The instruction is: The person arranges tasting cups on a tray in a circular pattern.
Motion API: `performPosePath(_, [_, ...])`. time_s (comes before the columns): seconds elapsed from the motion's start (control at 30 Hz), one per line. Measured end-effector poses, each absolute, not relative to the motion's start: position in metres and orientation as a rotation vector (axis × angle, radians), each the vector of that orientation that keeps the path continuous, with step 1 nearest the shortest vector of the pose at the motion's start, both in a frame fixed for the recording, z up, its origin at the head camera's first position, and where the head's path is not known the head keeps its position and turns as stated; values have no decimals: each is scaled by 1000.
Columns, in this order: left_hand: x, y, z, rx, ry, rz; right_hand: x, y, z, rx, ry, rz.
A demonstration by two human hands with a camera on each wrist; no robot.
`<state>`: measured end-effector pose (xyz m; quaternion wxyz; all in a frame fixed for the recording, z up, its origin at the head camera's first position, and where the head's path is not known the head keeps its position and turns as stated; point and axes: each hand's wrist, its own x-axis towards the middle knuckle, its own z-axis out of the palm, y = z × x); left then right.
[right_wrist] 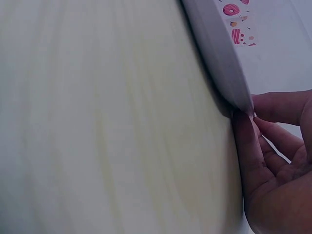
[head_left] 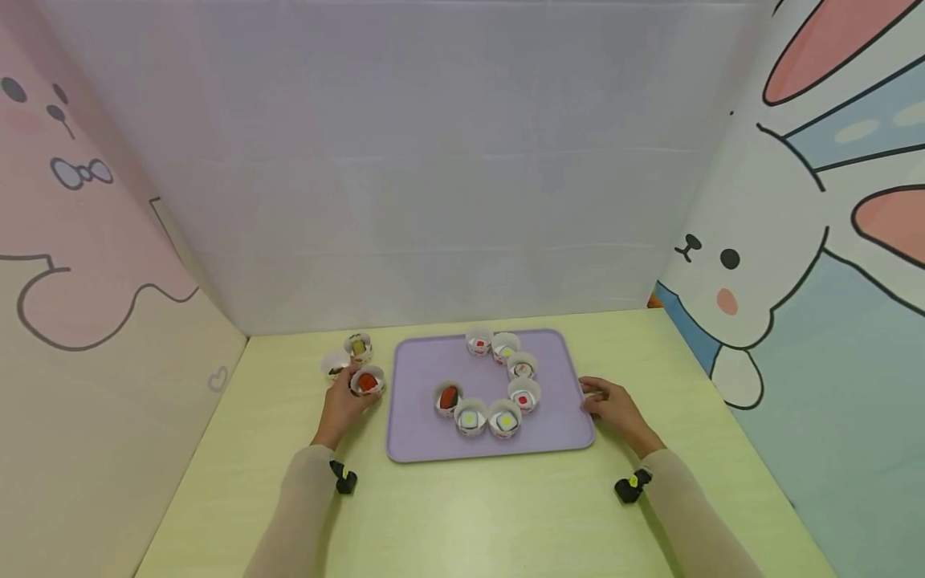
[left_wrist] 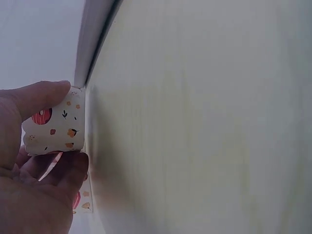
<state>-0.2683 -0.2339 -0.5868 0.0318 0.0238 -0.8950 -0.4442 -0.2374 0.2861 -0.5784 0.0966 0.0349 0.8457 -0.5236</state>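
Observation:
My left hand (head_left: 340, 411) grips a paper cup (head_left: 368, 381) with a red-orange piece in it, just left of the lilac tray (head_left: 419, 443). In the left wrist view, thumb and fingers hold this cup (left_wrist: 61, 129) from opposite sides; its white wall is printed with doughnuts and small flowers. My right hand (head_left: 614, 408) is at the tray's right edge. The right wrist view shows its thumb and a finger pinching the tray rim (right_wrist: 217, 58). On the tray, several paper cups form a curved row, including one with a dark red piece (head_left: 449, 398).
Behind the left hand stand two more cups, one with a yellowish piece (head_left: 359, 348) and another white cup (head_left: 335, 364) partly behind the fingers. A pale back wall (head_left: 433, 201) and cartoon-printed side panels (head_left: 751, 305) enclose the light yellow table (head_left: 462, 522).

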Motion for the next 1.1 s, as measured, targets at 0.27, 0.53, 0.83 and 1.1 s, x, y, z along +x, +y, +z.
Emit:
performPosePath(0.27, [-261, -233, -572, 82, -2781, -1355, -239, 288, -580, 108, 2513, -1545])
performPosePath(0.53, [-260, -230, -557, 31, -2788, -1357, -239, 288, -581, 89, 2497, -1577])
performPosePath(0.83, [-258, -217, -536, -43, -2773, -1353, -238, 288, -580, 101, 2486, -1577])
performPosePath(1.1, [-261, -206, -529, -81, -2773, -1335, -239, 288, -581, 96, 2518, -1548])
